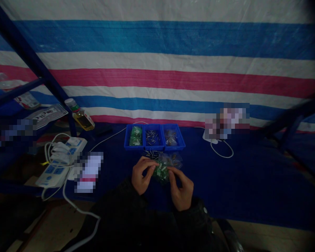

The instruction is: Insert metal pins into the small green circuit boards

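Note:
My left hand is closed in a pinch at the left edge of a pile of small green packets with pale pieces among them. At the pile's right side, my right hand also pinches, thumb against forefinger. Whatever lies between the fingertips is too small and dark to make out. Just beyond the hands are loose dark metal pins and clear plastic bags with small brownish parts. Three joined blue trays stand behind these, holding green packets, metal pins and clear bags.
A blue tabletop spreads to the right. On the left are a white power strip with tangled cables, a blurred phone-like screen and a bottle of yellowish liquid. Behind hangs a striped sheet; a blurred object stands back right.

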